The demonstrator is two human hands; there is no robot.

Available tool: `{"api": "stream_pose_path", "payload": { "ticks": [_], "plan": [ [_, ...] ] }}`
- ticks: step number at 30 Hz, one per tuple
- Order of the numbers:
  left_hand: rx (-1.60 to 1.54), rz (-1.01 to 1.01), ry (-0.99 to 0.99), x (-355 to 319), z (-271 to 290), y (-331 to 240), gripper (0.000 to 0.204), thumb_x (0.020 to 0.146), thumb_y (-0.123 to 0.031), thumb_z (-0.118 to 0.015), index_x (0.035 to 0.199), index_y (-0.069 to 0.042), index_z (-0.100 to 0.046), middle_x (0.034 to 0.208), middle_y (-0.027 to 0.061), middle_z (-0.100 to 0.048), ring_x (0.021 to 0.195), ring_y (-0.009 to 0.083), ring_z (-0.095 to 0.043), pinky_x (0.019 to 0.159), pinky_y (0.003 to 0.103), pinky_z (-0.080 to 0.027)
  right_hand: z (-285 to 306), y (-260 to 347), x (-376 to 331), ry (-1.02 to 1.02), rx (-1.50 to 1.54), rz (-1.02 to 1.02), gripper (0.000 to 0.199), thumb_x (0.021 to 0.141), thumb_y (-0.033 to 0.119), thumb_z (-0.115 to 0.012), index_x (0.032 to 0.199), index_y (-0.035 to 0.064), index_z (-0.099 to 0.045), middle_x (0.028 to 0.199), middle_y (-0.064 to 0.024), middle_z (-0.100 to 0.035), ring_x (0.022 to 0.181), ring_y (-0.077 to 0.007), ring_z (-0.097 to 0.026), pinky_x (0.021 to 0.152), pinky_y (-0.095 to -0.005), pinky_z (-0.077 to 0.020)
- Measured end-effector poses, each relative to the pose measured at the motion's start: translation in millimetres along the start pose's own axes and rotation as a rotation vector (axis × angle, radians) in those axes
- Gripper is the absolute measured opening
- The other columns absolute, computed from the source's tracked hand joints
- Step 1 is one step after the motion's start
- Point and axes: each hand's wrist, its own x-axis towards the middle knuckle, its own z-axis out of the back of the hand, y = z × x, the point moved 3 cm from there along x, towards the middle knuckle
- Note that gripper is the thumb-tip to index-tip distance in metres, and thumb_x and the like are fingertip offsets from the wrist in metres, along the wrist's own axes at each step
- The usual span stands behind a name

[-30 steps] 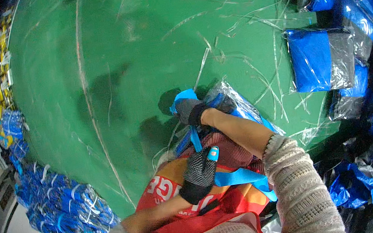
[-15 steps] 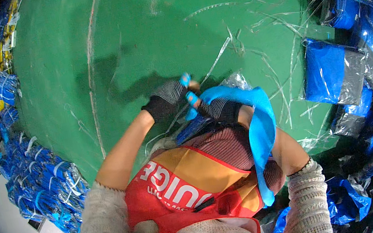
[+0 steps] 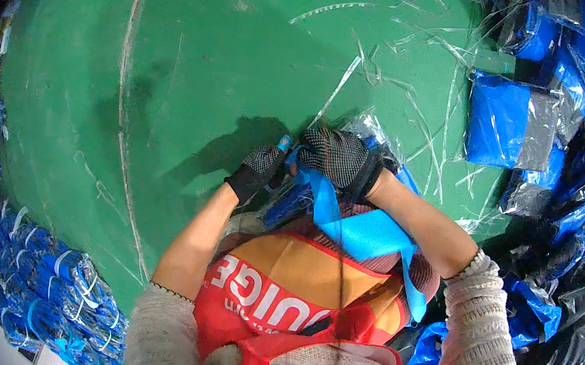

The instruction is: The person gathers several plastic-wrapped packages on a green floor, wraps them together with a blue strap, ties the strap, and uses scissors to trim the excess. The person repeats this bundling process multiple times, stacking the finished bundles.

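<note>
A flat light-blue fabric strip [image 3: 367,236] hangs from my hands and drapes over my lap and the red and orange apron [image 3: 284,269]. My right hand [image 3: 339,159], in a black dotted fingerless glove, is closed around its upper part. Close beside it, my left hand [image 3: 258,171], gloved alike, pinches the strip's end between bent fingers; a bit of light blue shows at its fingertips. Under both hands lies a blue bundle in clear plastic [image 3: 288,204], partly hidden by the hands and strip.
Blue and grey plastic-wrapped packages [image 3: 498,118] are heaped along the right. Tied blue bundles [image 3: 47,285] are stacked at the left. Loose clear straps [image 3: 339,89] litter the green floor [image 3: 211,64]. A thin dark cord-like line [image 3: 339,252] crosses in front of the apron.
My right hand has turned knuckles-up and shifted slightly up, drawing the strip closer. The strip's wide loop has dropped across my lap. My left hand stays near it.
</note>
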Motion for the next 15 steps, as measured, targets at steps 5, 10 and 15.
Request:
{"api": "stream_pose_path", "payload": {
  "ticks": [5,10,15],
  "plan": [
    [-0.603,0.096,0.131,-12,-13,-10,0.037,0.09,-0.046,-0.047,0.09,-0.009,-0.057,0.076,0.0002,-0.055,0.062,0.009,-0.048,0.05,0.024,-0.04,-8,0,1,0.072,-0.319,0.231,0.023,0.082,0.025,-0.053,0.096,0.0084,-0.061,0.096,-0.0102,-0.058,0.088,-0.0284,-0.055,0.075,-0.04,-0.0461],
    [-0.551,-0.101,-0.132,-1,-5,-35,0.012,0.088,-0.023,-0.058,0.088,-0.011,-0.057,0.079,0.0029,-0.056,0.071,0.0123,-0.055,0.057,0.023,-0.045,3,9,-2,0.017,-0.113,0.014,0.027,0.081,0.028,-0.056,0.098,0.007,-0.061,0.093,-0.0134,-0.058,0.086,-0.0316,-0.055,0.074,-0.0416,-0.0459],
    [-0.471,-0.109,-0.333,6,18,-35,0.023,0.09,-0.029,-0.055,0.084,-0.007,-0.059,0.077,0.005,-0.06,0.068,0.0139,-0.054,0.062,0.026,-0.044,17,19,-7,-0.167,-0.017,0.098,0.021,0.083,0.028,-0.058,0.104,0.0255,-0.062,0.084,-0.0151,-0.054,0.079,-0.0361,-0.054,0.073,-0.0427,-0.046]
  ]
}}
